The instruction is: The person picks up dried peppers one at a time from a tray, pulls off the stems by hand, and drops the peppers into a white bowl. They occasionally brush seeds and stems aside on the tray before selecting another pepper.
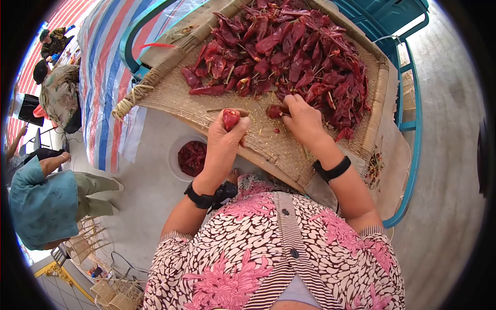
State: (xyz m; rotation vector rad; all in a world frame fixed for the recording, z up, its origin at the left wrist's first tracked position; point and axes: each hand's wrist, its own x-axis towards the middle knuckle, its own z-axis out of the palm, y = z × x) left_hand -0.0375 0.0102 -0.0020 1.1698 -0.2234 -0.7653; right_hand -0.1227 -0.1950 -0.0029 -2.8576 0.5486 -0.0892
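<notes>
Dried red chili peppers [289, 46] lie heaped on a woven tray [181, 93] with a bound rim. My left hand [223, 137] is closed around a red chili piece [231, 120], over the tray's near edge. To its right, my right hand [305, 121] has its fingers pinched on a dark red chili [275, 111] at the near side of the heap. Pale seeds are scattered on the weave between both hands. Below and left of the tray, a white bucket [174, 160] on the floor holds more red chilies.
A teal metal frame [408, 170] borders the tray on the right. Stem scraps [375, 168] lie beside the tray's right edge. A striped plastic sheet [106, 82] hangs at left. Other people, one in a teal shirt [44, 201], are at far left. Small wooden stools [111, 294] stand lower left.
</notes>
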